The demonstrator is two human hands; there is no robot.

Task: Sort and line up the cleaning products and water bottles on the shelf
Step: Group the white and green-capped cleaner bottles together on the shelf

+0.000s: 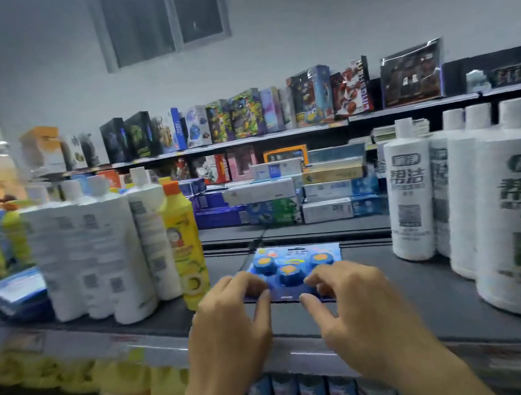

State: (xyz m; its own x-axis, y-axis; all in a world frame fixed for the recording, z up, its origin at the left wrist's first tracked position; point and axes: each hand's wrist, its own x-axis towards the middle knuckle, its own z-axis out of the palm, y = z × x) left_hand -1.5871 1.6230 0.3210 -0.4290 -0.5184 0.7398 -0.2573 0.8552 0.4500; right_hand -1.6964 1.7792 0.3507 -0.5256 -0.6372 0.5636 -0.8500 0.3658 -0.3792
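A flat blue blister pack (295,259) with round blue and orange cleaning tablets lies on the dark grey shelf (435,293). My left hand (233,316) has curled fingers on the pack's near left corner. My right hand (352,298) has curled fingers on its near right edge. Whether the fingers hook under the pack is hidden. Left of the pack stand white bottles (115,253) and a yellow bottle (184,242) with an orange cap. Right of it stand large white bottles (511,210).
Toothpaste boxes (285,193) are stacked at the back of the shelf. Toy boxes (240,115) line the upper shelf. Yellow bottles (128,386) and water bottles (302,394) fill the shelf below. Blue packs (16,294) lie at the far left.
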